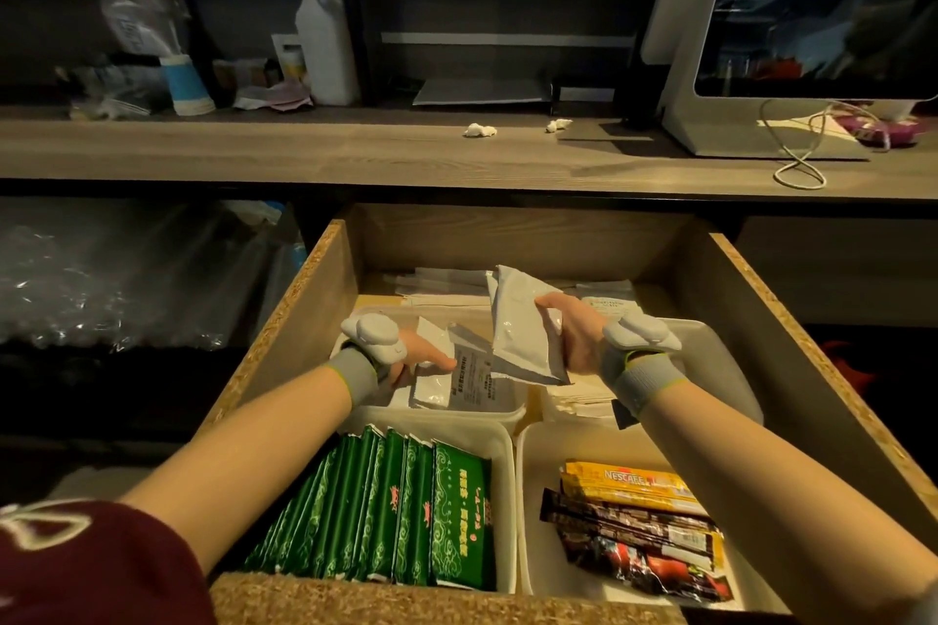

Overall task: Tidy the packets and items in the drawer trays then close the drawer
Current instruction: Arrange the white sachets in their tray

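Plainly, a slip is the likeliest fault: the white packets (pixel 523 325) are pinched upright by the right hand (pixel 571 338) above the far-left tray (pixel 512 414), where the left hand (pixel 424 355) is closed on flat printed sachets (pixel 459 378), and a loosened grip could scatter them between trays. In the open drawer (pixel 289 320), green packets (pixel 401 513) are stood in rows in the near-left tray (pixel 500 447), while coffee sticks (pixel 634 518) are heaped in the near-right tray (pixel 533 497).

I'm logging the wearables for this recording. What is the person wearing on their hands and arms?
Each hand, left hand and right hand, carries a rounded pale grey device strapped on its back, above a grey knit wristband with a thin yellow-green edge. Forearms are bare. A maroon sleeve with white markings shows at the left arm.
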Motion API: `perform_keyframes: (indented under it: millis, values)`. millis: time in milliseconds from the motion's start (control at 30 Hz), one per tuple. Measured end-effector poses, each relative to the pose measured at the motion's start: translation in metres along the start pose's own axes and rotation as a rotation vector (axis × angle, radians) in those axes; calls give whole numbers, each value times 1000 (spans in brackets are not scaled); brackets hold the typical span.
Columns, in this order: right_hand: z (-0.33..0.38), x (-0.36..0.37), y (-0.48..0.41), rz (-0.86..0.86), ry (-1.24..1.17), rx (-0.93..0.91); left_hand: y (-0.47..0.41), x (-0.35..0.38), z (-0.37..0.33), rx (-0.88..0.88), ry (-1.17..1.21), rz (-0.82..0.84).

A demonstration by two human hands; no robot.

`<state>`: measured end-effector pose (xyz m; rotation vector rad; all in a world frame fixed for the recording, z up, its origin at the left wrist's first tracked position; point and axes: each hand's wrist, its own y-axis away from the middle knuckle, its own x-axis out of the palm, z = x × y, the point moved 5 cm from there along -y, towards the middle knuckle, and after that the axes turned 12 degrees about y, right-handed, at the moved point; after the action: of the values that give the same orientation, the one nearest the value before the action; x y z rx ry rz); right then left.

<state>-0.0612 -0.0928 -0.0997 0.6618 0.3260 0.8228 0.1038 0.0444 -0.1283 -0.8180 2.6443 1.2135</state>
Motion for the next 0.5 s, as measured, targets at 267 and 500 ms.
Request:
perform_keyframes:
  millis: [267,500]
  values:
    - [3,5,1,11,63,-17,-7,2,-5,207,-63,-37]
    - [15,47,8,180,83,-63,19,-51,-11,254,-263,-153]
